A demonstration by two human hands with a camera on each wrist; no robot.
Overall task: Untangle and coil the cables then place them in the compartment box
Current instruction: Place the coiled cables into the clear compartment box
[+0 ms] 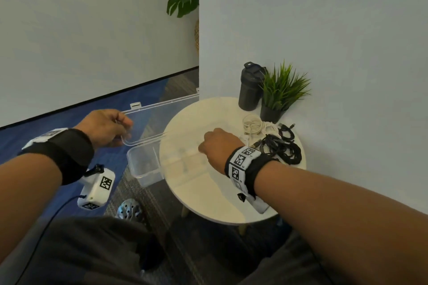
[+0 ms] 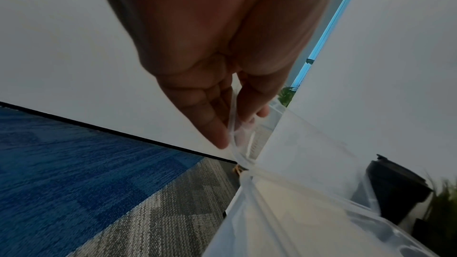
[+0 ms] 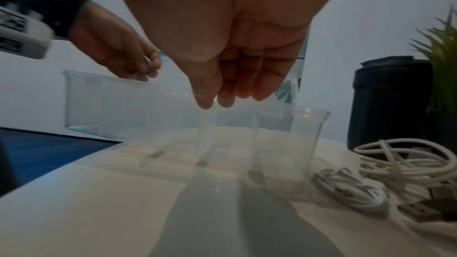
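A clear compartment box (image 1: 143,169) lies on the round white table (image 1: 220,203), its left end overhanging the table edge. Its clear lid (image 1: 157,118) stands open toward the far left. My left hand (image 1: 125,127) pinches the lid's near corner between thumb and fingers (image 2: 217,124). My right hand (image 1: 203,146) hovers over the box, fingers pointing down, their tips (image 3: 225,101) at the top of a clear divider (image 3: 205,124). To the right of the box lie loose white cables (image 1: 253,125) and tangled black cables (image 1: 281,148).
A black shaker bottle (image 1: 251,88) and a small potted plant (image 1: 281,92) stand at the back of the table, close to the white wall. Blue and grey carpet lies to the left, below the table.
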